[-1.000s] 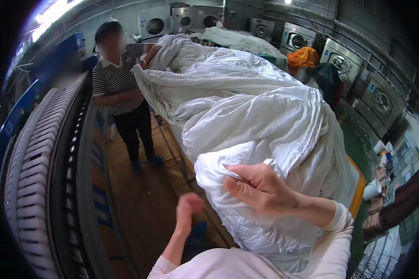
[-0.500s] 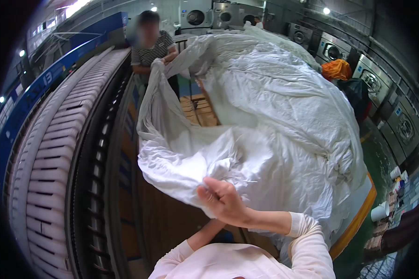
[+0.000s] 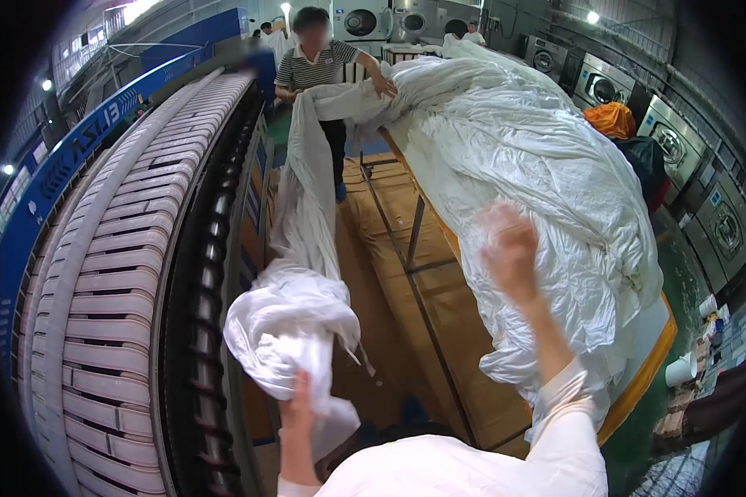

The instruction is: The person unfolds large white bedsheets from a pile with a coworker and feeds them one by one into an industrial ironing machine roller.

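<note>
On my feed, the left hand [image 3: 301, 406] touches a bunched white sheet [image 3: 286, 319] just beyond it; the fingers are partly hidden, so I cannot tell how far they close. I see the right hand [image 3: 510, 248] blurred, its opening unclear, near a heap of white linens [image 3: 547, 178] on the surface [image 3: 645, 377]. Left of the left hand runs a belted machine [image 3: 116, 311]; far beyond, a striped-shirted person [image 3: 311, 70] handles the sheet's other end.

Creased white sheet [image 3: 308, 207], near end bunched, alongside the slatted machine [image 3: 128, 286].
</note>
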The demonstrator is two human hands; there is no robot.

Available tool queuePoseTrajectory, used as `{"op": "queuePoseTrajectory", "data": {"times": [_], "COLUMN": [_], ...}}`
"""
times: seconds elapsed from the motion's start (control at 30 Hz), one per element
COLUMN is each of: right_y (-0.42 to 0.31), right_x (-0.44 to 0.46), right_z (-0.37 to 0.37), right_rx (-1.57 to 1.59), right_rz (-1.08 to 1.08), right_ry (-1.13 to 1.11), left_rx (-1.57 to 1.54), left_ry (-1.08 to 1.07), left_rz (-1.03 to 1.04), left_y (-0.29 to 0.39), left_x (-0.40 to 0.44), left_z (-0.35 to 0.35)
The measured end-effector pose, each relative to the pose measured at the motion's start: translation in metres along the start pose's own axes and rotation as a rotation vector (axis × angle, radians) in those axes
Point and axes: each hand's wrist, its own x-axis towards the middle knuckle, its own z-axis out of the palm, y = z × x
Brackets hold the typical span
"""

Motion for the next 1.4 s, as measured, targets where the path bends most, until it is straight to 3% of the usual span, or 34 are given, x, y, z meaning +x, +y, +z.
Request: {"op": "queuePoseTrajectory", "data": {"times": [0.03, 0.1, 0.17, 0.23, 0.27, 0.33, 0.43, 0.6, 1.03, 1.13, 1.23, 1.3, 1.4], "right_y": [0.054, 0.155, 0.244, 0.312, 0.324, 0.334, 0.342, 0.344, 0.340, 0.334, 0.336, 0.337, 0.326], "right_x": [0.002, -0.006, -0.021, -0.047, -0.056, -0.074, -0.077, -0.079, -0.079, -0.075, -0.079, -0.079, -0.072], "right_z": [-0.014, -0.037, -0.051, -0.049, -0.042, -0.024, -0.023, -0.022, -0.022, -0.029, -0.033, -0.038, -0.046], "right_rx": [-0.104, -0.624, -0.814, -0.906, -0.927, -0.953, -0.912, -0.957, -0.958, -0.915, -0.882, -0.833, -0.746], "right_rz": [0.127, 0.216, 0.357, 0.737, 0.789, 0.906, 0.889, 0.843, 0.794, 0.823, 0.813, 0.811, 0.869], "right_ry": [0.016, 0.078, 0.095, -0.129, -0.191, -0.331, -0.271, -0.247, -0.195, -0.209, -0.236, -0.245, -0.306], "left_rx": [-0.059, -0.189, -0.189, -0.234, -0.190, -0.078, 0.030, -0.060, 0.023, 0.110, -0.061, 0.036, 0.071], "left_ry": [-0.007, 0.009, -0.038, -0.063, -0.075, -0.095, -0.074, -0.116, 0.007, -0.079, -0.289, -0.299, -0.358], "left_rz": [0.032, 0.023, 0.114, 0.061, 0.081, 0.125, 0.155, 0.154, 0.234, 0.235, 0.125, 0.201, 0.151], "left_y": [0.011, 0.008, -0.017, -0.033, -0.041, -0.047, -0.046, -0.041, -0.040, -0.064, -0.056, -0.057, -0.043], "left_x": [0.001, 0.001, 0.013, 0.011, 0.015, 0.026, 0.039, 0.033, 0.000, 0.006, -0.010, -0.007, -0.012], "left_z": [-0.010, -0.013, -0.010, 0.008, 0.017, 0.030, 0.055, 0.108, 0.094, 0.077, 0.099, 0.104, 0.125]}}
